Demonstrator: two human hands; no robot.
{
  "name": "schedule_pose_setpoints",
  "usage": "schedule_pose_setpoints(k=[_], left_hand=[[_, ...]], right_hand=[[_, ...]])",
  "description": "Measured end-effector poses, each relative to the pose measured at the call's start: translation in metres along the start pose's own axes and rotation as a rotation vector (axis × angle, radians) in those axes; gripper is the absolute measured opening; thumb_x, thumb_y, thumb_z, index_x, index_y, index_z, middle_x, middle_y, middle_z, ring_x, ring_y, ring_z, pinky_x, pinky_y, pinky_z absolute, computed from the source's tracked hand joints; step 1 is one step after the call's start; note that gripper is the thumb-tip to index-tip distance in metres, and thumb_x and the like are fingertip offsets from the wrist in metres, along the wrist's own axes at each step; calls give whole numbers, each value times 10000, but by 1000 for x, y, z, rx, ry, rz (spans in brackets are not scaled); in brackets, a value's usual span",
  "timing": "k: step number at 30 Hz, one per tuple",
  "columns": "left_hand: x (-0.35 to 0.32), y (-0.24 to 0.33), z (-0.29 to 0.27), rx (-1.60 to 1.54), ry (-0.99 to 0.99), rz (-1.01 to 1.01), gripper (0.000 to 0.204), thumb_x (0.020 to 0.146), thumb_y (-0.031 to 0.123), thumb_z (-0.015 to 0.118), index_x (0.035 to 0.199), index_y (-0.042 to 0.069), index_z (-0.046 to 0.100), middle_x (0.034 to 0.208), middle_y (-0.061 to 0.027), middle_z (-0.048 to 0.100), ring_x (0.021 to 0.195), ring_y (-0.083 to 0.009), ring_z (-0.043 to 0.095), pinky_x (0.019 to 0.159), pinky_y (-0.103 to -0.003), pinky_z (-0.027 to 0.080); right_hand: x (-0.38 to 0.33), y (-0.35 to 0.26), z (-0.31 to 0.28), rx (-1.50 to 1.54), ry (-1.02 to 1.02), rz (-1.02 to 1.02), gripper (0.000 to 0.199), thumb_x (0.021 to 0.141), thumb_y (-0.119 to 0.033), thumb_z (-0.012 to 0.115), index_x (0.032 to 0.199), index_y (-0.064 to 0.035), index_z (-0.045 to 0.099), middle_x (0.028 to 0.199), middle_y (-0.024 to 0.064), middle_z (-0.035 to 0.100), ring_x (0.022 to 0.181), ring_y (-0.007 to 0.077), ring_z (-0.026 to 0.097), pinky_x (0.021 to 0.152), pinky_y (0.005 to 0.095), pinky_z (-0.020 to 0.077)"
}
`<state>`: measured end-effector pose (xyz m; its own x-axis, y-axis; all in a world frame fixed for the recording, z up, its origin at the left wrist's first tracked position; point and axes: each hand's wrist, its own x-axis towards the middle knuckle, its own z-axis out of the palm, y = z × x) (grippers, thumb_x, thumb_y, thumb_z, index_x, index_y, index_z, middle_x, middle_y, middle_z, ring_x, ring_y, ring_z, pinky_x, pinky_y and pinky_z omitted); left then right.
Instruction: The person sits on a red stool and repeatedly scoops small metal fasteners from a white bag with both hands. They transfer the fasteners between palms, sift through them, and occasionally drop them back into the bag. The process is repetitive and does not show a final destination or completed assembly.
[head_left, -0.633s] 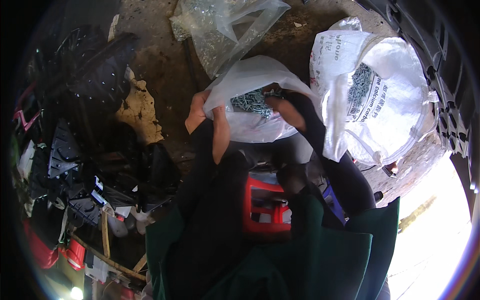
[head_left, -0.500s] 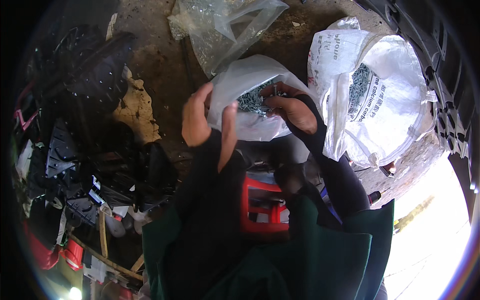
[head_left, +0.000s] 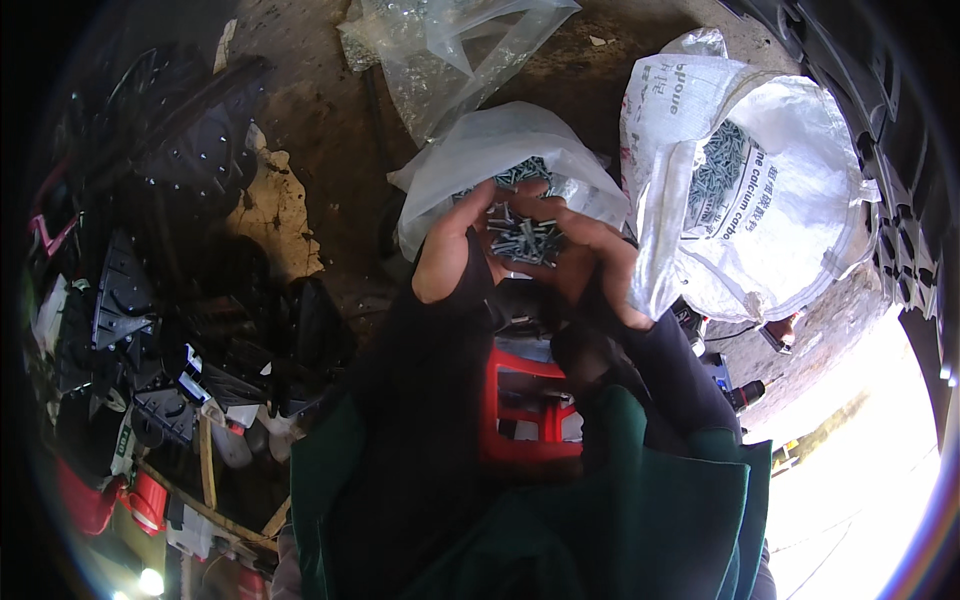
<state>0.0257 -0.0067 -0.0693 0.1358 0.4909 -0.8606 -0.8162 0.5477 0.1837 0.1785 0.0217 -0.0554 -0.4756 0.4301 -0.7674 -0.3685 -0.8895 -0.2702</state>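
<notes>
Left hand: the left hand is cupping narrowly beside the screws, fingers curling at the bag's mouth.
Right hand: the right hand is cradling a heap of screws in its palm.
Bag: a clear bag is lying open just behind both hands, holding more screws.
Sack: a white sack is standing open at the right, screws inside.
Stool: a red stool is sitting below the hands.

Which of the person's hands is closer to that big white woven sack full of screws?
The right hand. It lies just beside the white woven sack, near its left wall. The left hand is farther off, across a handful of screws.
</notes>
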Motion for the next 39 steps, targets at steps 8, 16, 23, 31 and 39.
schedule_pose_setpoints(k=[8, 16, 23, 31, 39], left_hand=[[-4, 2, -1, -155, -88, 20, 360, 1011, 218, 448, 1247, -43, 517, 1187, -193, 618, 1059, -309, 646, 872, -433, 557], [-6, 6, -6, -61, 2, 92, 327, 1001, 199, 481, 1229, -33, 518, 1173, -177, 610, 1068, -282, 612, 908, -398, 483], [-7, 6, -3, -43, -3, 86, 346, 1000, 218, 492, 1228, -42, 510, 1184, -196, 598, 1043, -292, 620, 875, -388, 503], [-7, 10, -3, -57, -25, 32, 339, 998, 206, 485, 1221, -47, 522, 1099, -177, 638, 974, -251, 644, 840, -357, 517], [-5, 9, 2, -114, 172, 76, 307, 971, 137, 499, 1198, -63, 550, 1074, -135, 649, 879, -181, 629, 804, -314, 517]], right_hand=[[2, -4, 6, -192, -19, 23, 683, 989, -401, 437, 1423, 116, 335, 1419, 238, 453, 1285, 360, 481, 1123, 509, 333], [1, -12, -7, 94, 53, 90, 728, 980, -480, 457, 1366, 136, 411, 1309, 239, 537, 1175, 318, 560, 1028, 459, 431], [1, -10, -7, 55, 228, 18, 704, 979, -480, 475, 1316, 138, 452, 1224, 218, 590, 1100, 324, 599, 954, 463, 482], [3, -8, -19, 188, 8, 21, 657, 983, -454, 480, 1279, 132, 498, 1220, 210, 598, 1073, 326, 615, 944, 472, 491], [1, 6, -9, 352, -137, -1, 665, 968, -453, 503, 1296, 125, 492, 1254, 243, 581, 1169, 364, 585, 1075, 506, 416]])
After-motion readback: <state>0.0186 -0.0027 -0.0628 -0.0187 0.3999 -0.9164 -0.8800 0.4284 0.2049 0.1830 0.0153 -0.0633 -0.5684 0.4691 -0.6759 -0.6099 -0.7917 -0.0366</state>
